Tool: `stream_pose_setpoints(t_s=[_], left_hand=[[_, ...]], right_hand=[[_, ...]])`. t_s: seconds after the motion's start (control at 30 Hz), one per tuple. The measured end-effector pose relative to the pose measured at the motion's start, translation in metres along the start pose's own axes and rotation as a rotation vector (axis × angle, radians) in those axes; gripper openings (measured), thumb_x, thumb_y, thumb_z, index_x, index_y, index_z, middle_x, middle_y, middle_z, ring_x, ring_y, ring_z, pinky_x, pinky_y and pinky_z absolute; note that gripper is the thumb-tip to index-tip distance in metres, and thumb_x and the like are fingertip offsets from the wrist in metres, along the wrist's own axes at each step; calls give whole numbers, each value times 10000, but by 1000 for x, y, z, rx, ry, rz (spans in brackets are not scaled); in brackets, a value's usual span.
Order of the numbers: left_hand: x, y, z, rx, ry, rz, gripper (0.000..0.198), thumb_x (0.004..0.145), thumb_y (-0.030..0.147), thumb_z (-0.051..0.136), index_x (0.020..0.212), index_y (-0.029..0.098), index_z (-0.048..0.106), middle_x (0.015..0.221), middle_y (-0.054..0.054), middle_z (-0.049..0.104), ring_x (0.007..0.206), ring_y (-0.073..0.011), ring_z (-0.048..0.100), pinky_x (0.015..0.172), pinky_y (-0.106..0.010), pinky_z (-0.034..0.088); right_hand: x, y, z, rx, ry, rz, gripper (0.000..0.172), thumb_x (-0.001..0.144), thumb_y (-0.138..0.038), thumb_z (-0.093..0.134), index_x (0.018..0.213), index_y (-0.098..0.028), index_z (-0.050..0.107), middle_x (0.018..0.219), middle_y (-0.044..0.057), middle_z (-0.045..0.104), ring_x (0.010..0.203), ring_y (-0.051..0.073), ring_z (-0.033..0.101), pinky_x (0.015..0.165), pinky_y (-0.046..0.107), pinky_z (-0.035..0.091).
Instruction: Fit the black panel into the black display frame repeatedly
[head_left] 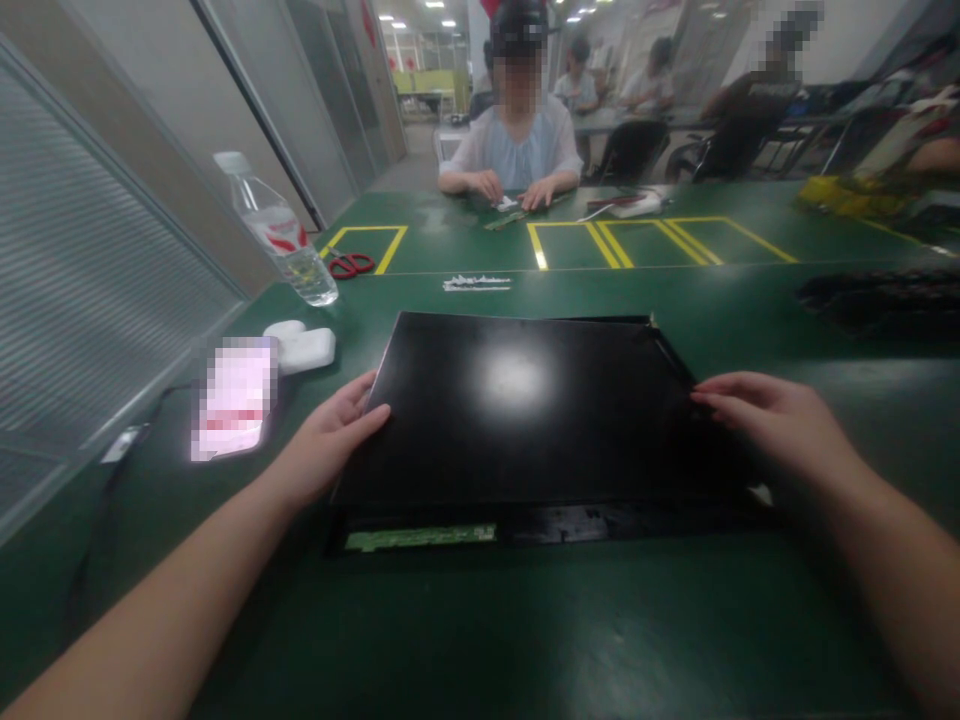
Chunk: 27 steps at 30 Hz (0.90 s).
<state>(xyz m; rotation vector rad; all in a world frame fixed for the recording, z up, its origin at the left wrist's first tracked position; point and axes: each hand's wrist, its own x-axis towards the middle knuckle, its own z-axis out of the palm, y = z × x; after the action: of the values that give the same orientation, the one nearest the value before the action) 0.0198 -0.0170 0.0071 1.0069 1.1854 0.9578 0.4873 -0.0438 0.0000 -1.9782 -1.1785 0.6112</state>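
A flat black screen panel [517, 440] lies in front of me, slightly askew over a thin black frame [600, 525], with a bright reflection on its surface. A green circuit strip [420, 537] shows along the near edge. At the left edge, my left hand [337, 425] holds the panel, thumb on top and fingers beneath. My right hand [765, 410] is closed in a pinch at the right edge, where panel and frame meet; what exactly the fingertips grip is too small to make out. The frame's far right corner [651, 320] sticks out past the panel.
To the left are a lit phone [234, 398], a white case [306, 348], a water bottle [281, 235] and red-handled scissors [351, 264]. Small white strips [476, 284] lie beyond the panel. A person [517, 145] works across the green table [525, 630]. Dark material [885, 300] lies at right.
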Motion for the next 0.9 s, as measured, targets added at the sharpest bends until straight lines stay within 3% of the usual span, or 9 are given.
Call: stream_pose_setpoints(t_s=[0.37, 0.67, 0.8, 0.9], left_hand=[[0, 1, 3, -4, 1, -3, 734, 743, 310, 910, 1433, 243, 669, 1320, -112, 794, 1170, -362, 772, 916, -430, 673], [-2, 4, 3, 53, 78, 52, 716, 739, 337, 911, 1414, 235, 696, 1340, -110, 785, 1215, -388, 741, 967, -449, 652], [4, -3, -8, 225, 103, 157, 651, 764, 381, 888, 1381, 247, 730, 1478, -128, 699, 1389, -412, 626, 1141, -517, 539], [12, -14, -22, 434, 160, 274, 620, 746, 440, 877, 1322, 241, 759, 1711, -130, 454, 1573, -421, 410, 1282, -549, 343]], right_hand=[[1, 10, 0, -19, 1, -12, 351, 597, -507, 766, 827, -247, 815, 826, 65, 788, 724, 254, 682, 686, 395, 522], [-4, 4, 1, -23, 0, 44, 335, 628, -500, 766, 856, -258, 814, 761, 65, 762, 656, 249, 649, 540, 351, 459], [-3, 0, 1, -6, 11, 49, 338, 571, -488, 780, 813, -253, 807, 767, 71, 768, 691, 254, 655, 555, 346, 460], [-3, -2, 0, 3, 2, 44, 334, 566, -492, 768, 803, -260, 802, 754, 66, 764, 682, 252, 646, 554, 345, 457]])
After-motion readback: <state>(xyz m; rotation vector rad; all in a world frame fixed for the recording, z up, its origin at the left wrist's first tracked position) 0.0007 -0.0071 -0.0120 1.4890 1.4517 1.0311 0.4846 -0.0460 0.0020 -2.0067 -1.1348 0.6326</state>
